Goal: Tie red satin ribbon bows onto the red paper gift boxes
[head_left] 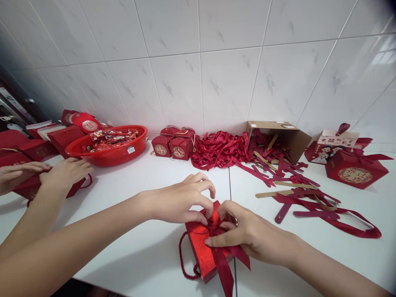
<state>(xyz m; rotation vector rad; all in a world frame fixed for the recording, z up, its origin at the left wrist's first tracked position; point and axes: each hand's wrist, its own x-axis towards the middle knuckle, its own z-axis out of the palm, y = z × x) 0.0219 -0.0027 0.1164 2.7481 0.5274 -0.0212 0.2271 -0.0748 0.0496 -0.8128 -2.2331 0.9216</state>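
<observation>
A shiny red gift box (202, 251) lies on the white table in front of me, a dark red cord handle (182, 258) looping out at its left side. Dark red satin ribbon (223, 268) crosses the box's top, its loose tails hanging toward me and to the right. My left hand (188, 200) pinches the ribbon at the knot between thumb and index finger, the other fingers curled above. From the right, my right hand (247, 233) grips the ribbon by the same knot, thumb laid across the box top. Fingers partly hide the knot.
At left, another person's hands (62, 177) work on a red box. Behind stand a red basin (133, 148) of wrapped sweets, small red boxes (182, 147), a ribbon heap (219, 150) and a tipped cardboard box (298, 144) spilling strips. Finished-looking boxes (355, 171) stand right.
</observation>
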